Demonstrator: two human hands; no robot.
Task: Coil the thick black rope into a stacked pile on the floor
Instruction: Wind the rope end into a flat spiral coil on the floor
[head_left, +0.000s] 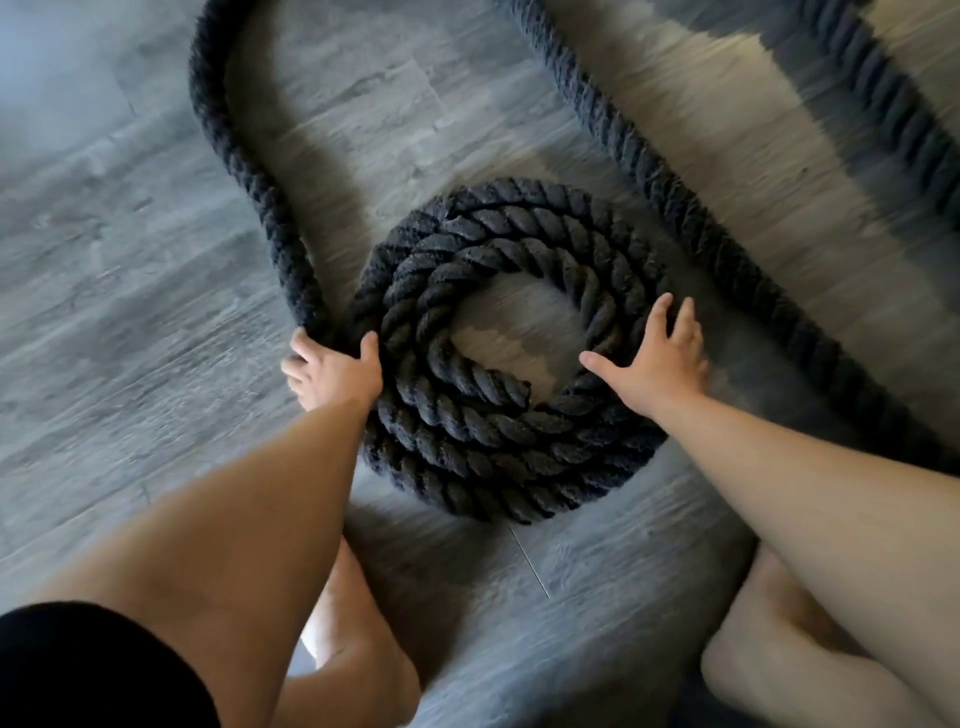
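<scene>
A thick black twisted rope lies on the grey floor, wound into a round coil (498, 431) of several turns stacked in the middle of the head view. A loose length (244, 171) runs up and away from the coil's left side. My left hand (332, 371) grips the rope where that length meets the coil. My right hand (657, 356) rests flat on the coil's right edge, fingers spread. The rope's end is not visible.
Another stretch of the same rope (691, 208) crosses the floor diagonally from top middle to the right edge, with a further strand (904, 104) at top right. My bare legs (779, 654) are at the bottom, beside the grey wood-look floor (104, 291).
</scene>
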